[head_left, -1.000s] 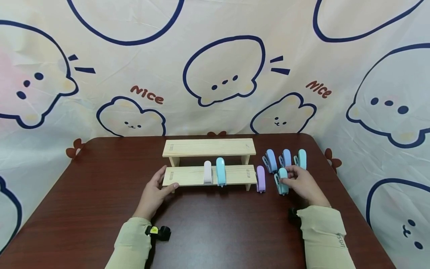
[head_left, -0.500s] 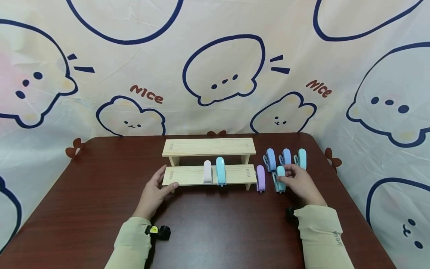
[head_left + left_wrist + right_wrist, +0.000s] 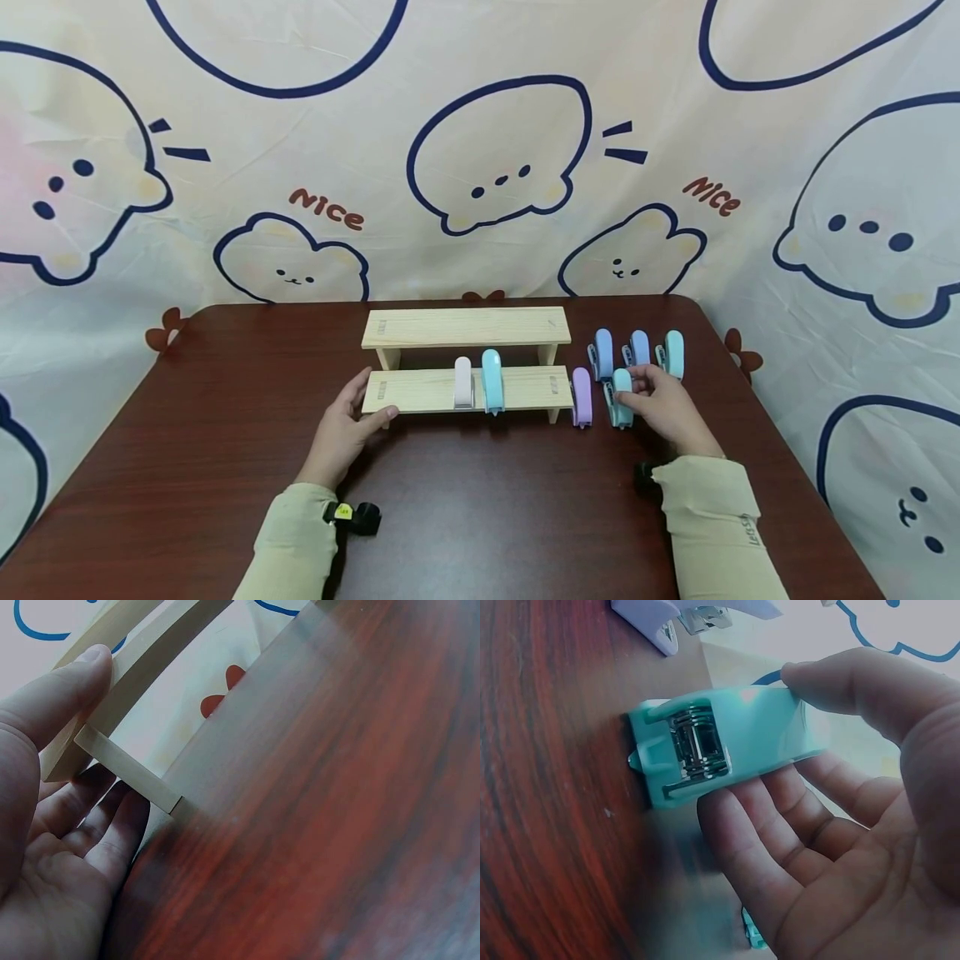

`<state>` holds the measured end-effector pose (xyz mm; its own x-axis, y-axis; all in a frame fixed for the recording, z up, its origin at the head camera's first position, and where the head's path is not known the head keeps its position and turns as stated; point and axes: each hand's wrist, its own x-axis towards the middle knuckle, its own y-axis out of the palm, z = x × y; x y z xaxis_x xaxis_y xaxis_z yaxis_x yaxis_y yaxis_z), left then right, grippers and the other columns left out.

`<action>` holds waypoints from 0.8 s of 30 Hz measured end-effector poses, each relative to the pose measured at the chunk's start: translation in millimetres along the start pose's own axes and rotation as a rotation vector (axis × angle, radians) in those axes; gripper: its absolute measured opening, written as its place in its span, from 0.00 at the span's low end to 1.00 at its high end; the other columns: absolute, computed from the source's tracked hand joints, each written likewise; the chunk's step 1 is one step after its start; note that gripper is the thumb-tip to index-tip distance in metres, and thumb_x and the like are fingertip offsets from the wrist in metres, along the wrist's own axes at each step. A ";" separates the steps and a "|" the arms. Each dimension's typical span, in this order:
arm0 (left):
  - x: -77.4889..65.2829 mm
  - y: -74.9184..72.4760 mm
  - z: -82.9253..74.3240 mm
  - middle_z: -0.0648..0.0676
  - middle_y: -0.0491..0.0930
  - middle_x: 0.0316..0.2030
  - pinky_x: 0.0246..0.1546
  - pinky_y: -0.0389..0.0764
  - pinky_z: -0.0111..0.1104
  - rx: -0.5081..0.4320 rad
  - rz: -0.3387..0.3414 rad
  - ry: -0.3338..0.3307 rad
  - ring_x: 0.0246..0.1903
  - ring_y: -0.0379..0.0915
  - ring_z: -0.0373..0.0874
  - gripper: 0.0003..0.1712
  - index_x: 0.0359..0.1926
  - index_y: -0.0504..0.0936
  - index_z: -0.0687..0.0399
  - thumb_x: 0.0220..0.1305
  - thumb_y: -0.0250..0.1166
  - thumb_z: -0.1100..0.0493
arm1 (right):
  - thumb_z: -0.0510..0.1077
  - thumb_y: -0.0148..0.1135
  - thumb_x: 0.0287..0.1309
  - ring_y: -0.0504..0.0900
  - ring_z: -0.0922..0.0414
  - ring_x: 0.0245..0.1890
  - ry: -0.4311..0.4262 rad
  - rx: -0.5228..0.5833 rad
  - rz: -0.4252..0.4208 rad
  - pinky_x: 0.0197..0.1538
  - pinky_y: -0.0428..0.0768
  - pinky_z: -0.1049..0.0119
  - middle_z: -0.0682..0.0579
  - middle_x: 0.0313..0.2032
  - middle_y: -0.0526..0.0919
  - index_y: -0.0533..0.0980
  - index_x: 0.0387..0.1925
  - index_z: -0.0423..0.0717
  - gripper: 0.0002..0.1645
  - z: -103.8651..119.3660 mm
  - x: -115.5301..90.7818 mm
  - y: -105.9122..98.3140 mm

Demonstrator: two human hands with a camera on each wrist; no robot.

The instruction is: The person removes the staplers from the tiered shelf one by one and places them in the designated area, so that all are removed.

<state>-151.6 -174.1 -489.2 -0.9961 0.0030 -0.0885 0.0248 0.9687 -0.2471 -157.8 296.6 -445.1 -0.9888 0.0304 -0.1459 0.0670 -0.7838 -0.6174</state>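
Observation:
My left hand [image 3: 337, 433] holds the left end of a light wooden two-step stand [image 3: 420, 392]. In the left wrist view its thumb lies over the top board and the other fingers are beside the leg [image 3: 127, 769]. My right hand [image 3: 671, 412] grips a teal stapler [image 3: 622, 398] between thumb and fingers. The right wrist view shows that stapler's [image 3: 757, 727] metal spring end close to the tabletop. On the lower board sit a white stapler [image 3: 463, 383] and a light blue stapler [image 3: 492, 382]. A purple stapler [image 3: 581, 398] stands between the stand and my right hand.
Behind my right hand stand two blue staplers, one at the left [image 3: 602, 354] and one in the middle [image 3: 639, 348], and another teal stapler [image 3: 674, 354]. The upper board [image 3: 465, 327] rises at the back. A patterned cloth [image 3: 480, 150] hangs behind the brown table [image 3: 187, 467].
My right hand has moved a little to the left, bringing the teal stapler closer to the purple one. The left hand and the stand have stayed in place.

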 end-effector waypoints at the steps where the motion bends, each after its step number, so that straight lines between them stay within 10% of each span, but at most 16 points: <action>1: 0.1 0.0 0.4 0.59 0.70 0.68 0.39 0.81 0.30 0.000 -0.001 0.001 0.47 0.76 0.45 0.55 0.80 0.52 0.49 0.59 0.76 0.53 | 0.44 0.65 0.65 0.73 0.48 0.44 0.003 -0.001 -0.001 0.42 0.78 0.63 0.39 0.48 0.76 0.69 0.64 0.34 0.31 0.0 0.3 0.3; 24: -0.9 -0.4 -2.4 0.59 0.69 0.69 0.39 0.81 0.30 -0.031 0.007 -0.007 0.41 0.77 0.40 0.55 0.80 0.50 0.48 0.61 0.75 0.56 | 0.45 0.67 0.64 0.74 0.49 0.42 -0.013 -0.017 0.022 0.43 0.78 0.62 0.41 0.46 0.77 0.71 0.62 0.35 0.30 1.7 0.4 4.1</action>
<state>-150.9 -174.0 -486.8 -0.9953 0.0079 -0.0968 0.0288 0.9759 -0.2165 -158.2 292.4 -446.3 -0.9887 0.0054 -0.1500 0.0909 -0.7735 -0.6273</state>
